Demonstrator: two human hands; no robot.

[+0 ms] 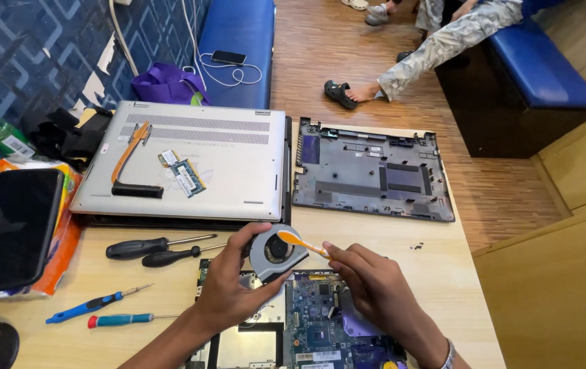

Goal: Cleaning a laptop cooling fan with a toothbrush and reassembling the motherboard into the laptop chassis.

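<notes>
Gripping fan [277, 251], left hand [228, 287]; right hand [375, 290] fingers pinch orange brush [300, 242], bristles hidden.

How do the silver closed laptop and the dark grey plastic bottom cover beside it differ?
The silver closed laptop is a whole machine, with a copper heat pipe and memory module lying on it; the dark grey plastic bottom cover is a bare shell, inside up, carrying nothing. Both lie flat on the wooden table.
</notes>
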